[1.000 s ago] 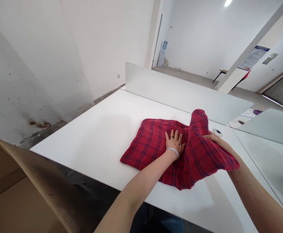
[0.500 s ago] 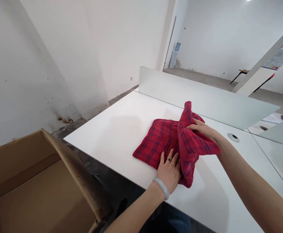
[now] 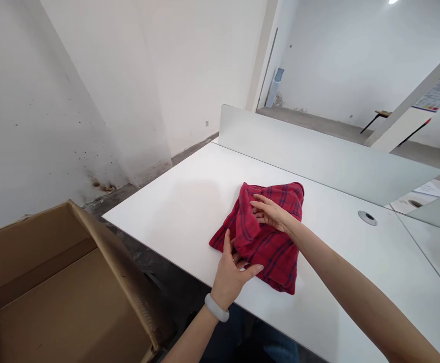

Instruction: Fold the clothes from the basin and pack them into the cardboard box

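A red plaid cloth (image 3: 276,252) with dark blue lines lies folded on the white table (image 3: 178,201), its upper layer turned over toward the left. At the cloth's near left edge is my left hand (image 3: 233,272), fingers and thumb spread, touching the fabric; some fingertips are hidden by it. My right hand (image 3: 270,212) rests over the folded layer, its fingers apart and pointing left, with the lower fingers partly tucked against the fabric. Neither hand has a visible grip on the cloth.
An open cardboard box (image 3: 64,302) stands at the lower left, beside the table. A frosted divider (image 3: 318,151) runs along the table's far edge. A round cable hole (image 3: 367,218) is at the right. A white wall rises at the left.
The raised part of the cloth has come down and over to the left. My right hand has moved left with it, and my left hand has shifted left and lifted off its flat position.
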`<state>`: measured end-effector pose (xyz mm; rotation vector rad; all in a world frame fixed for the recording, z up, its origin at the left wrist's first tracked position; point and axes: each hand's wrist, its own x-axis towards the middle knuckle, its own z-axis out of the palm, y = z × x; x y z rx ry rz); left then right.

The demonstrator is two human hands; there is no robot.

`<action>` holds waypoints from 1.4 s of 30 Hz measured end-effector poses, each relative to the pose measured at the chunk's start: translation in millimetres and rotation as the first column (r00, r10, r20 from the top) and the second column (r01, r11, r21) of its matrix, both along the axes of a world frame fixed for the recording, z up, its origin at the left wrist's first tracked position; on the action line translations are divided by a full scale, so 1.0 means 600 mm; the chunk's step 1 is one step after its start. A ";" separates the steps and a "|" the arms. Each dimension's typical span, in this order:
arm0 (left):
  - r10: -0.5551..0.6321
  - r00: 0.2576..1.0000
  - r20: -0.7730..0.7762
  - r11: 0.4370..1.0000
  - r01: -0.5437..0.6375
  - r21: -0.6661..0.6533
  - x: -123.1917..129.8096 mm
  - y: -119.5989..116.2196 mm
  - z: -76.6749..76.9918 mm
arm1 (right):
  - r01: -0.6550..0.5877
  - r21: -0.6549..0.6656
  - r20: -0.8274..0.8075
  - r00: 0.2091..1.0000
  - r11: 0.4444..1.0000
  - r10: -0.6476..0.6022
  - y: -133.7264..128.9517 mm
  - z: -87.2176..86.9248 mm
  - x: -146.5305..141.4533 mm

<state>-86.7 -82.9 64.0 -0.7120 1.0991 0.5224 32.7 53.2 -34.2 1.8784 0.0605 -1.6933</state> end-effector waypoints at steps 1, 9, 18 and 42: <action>0.029 0.999 -0.023 0.999 -0.029 -0.013 0.002 0.001 -0.002 | 0.028 0.012 -0.038 0.999 1.000 -0.028 -0.002 0.002 0.006; 0.228 0.969 -0.097 0.920 -0.247 -0.305 0.013 -0.005 -0.015 | -0.631 0.648 -0.070 0.509 0.427 0.858 0.007 -0.002 0.103; 0.263 0.961 -0.087 0.927 -0.277 -0.255 0.008 0.024 -0.010 | -0.931 0.344 -0.034 0.117 0.122 0.993 0.078 -0.102 0.215; 0.316 0.946 -0.068 0.835 -0.312 -0.453 0.014 0.002 -0.016 | -0.492 0.544 -0.544 0.410 0.680 0.732 -0.015 -0.234 0.147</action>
